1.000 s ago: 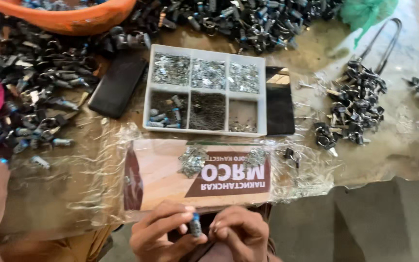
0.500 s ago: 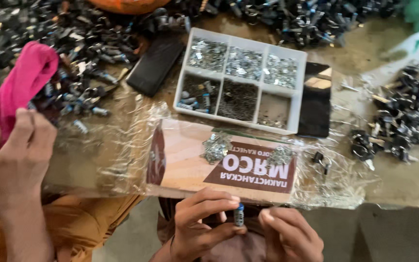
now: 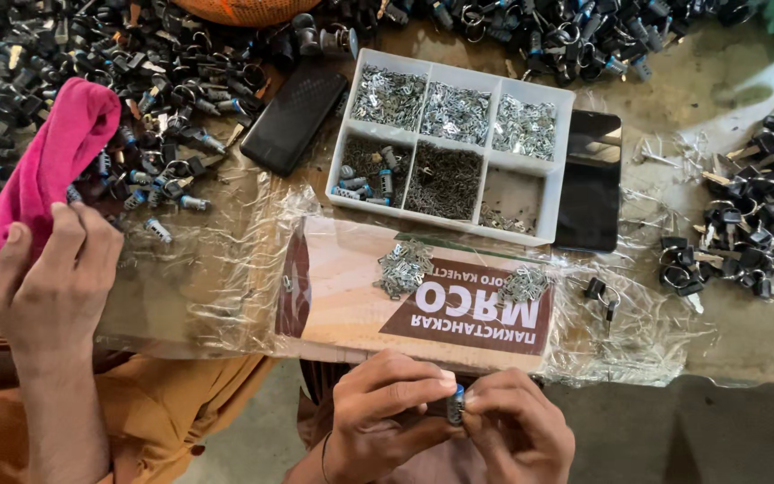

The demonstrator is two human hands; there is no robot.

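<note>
Metal lock cylinder, small, with a blue band (image 3: 455, 405), sits at bottom centre of the frame, upright, long axis toward the table edge. Left hand (image 3: 385, 414) and right hand (image 3: 517, 428) meet on it, fingertips pinching from both sides; white six-compartment plastic tray (image 3: 563, 125) lies well above, upper centre

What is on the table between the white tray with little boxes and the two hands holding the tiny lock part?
In the head view: a plastic-wrapped cardboard sheet carrying two small piles of metal bits.

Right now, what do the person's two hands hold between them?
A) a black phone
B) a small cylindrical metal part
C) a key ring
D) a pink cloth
B: the left hand and right hand pinch a small cylindrical metal part between their fingertips.
</note>
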